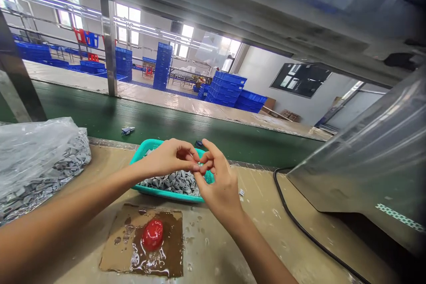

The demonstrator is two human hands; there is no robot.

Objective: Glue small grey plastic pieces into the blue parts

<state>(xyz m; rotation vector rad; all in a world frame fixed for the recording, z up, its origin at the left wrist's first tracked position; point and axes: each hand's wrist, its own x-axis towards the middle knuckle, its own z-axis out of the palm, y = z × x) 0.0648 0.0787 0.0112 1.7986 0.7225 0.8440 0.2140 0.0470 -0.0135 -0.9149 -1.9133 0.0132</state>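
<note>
My left hand [173, 157] and my right hand [218, 182] meet above a turquoise plastic basket [173, 196]. Their fingertips are pinched together; whatever small thing lies between them is hidden. Many small grey plastic parts [176, 182] fill the basket beneath. Nearer to me, a round red lump [153, 234] with a shiny wet surface rests on a square of brown cardboard [115, 255] soaked with clear liquid.
At the left lies a clear plastic bag [43, 155] full of similar grey parts. Behind the basket runs a green conveyor belt [166, 122] carrying a small grey-white part [128, 130]. A black cable [299, 222] and a metal panel [366, 155] stand right. A metal shelf [233, 9] hangs overhead.
</note>
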